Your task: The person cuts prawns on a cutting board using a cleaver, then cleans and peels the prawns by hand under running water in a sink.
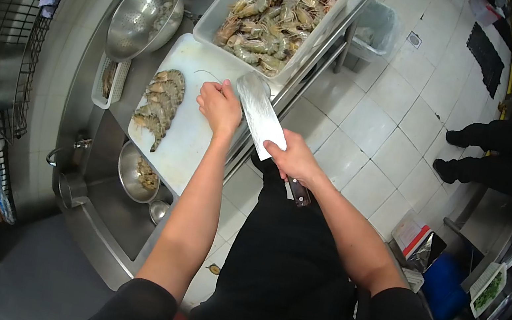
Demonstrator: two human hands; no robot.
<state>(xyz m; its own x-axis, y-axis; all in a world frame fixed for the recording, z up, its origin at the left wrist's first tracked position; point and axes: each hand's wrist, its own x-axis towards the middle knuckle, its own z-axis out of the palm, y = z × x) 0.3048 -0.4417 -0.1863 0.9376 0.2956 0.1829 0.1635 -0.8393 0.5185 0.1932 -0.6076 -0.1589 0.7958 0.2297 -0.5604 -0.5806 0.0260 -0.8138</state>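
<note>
My right hand (pixel 293 158) grips a cleaver (pixel 258 115) near the base of its wide blade, with the dark handle below the palm. The blade points up and left, over the right edge of the white cutting board (pixel 174 127). Just left of the blade, my left hand (pixel 219 107) is closed above the board; whatever its fingers hold is too small to name. A thin dark strand lies by its fingertips. A row of shrimp (pixel 159 104) rests on the board's left part. Beyond the board stands a white tub (pixel 209 26) heaped with raw shrimp (pixel 278 19).
A steel colander (pixel 136 20) and a small white basket (pixel 100 85) are left of the board. Below them is a sink with a metal bowl (pixel 130 173). A lined bin (pixel 377 32) stands on the tiled floor. Another person (pixel 505 149) stands at the right.
</note>
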